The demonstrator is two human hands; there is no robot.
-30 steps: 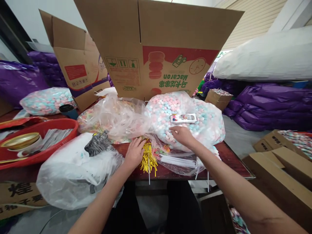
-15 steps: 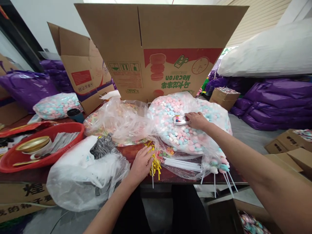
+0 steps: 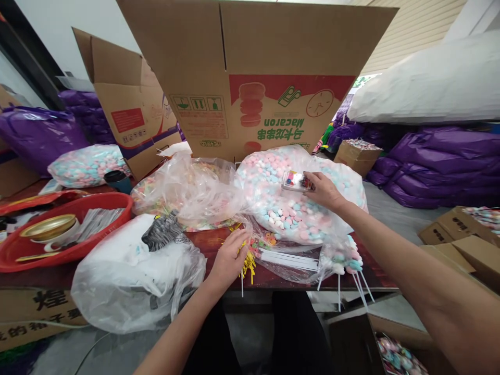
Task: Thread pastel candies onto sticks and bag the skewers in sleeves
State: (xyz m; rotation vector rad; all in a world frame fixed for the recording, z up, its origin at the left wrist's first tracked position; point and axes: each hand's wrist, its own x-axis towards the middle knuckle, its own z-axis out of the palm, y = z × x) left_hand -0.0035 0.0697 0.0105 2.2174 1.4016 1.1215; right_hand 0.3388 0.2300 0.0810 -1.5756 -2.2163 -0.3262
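In my right hand (image 3: 325, 189) is a small pack of printed cards (image 3: 295, 181), with fingers closed on its right end. It is lifted just over a large clear bag of pink, white and blue candies (image 3: 289, 219). My left hand (image 3: 229, 256) is curled at the table's front edge over a gold tinsel tassel (image 3: 248, 268). A thin white stick (image 3: 242, 286) hangs down below the tinsel, its top hidden. To the right lie white paper sticks (image 3: 289, 259) in clear plastic, and candy skewers (image 3: 353, 260) jut past the edge.
An upside-down-printed carton (image 3: 203, 114) stands at the back. On the left are a red basin (image 3: 128, 200) with a gold bowl, a clear bag with white contents (image 3: 117, 291) and a grey patterned cloth (image 3: 162, 233). Purple bags (image 3: 441, 166) and open cartons (image 3: 449, 229) are at the right.
My right hand has raised the pack of cards off the candy bag and tilted it. The left hand stays by the tinsel, its fingers slightly more raised. The view has shifted a little.
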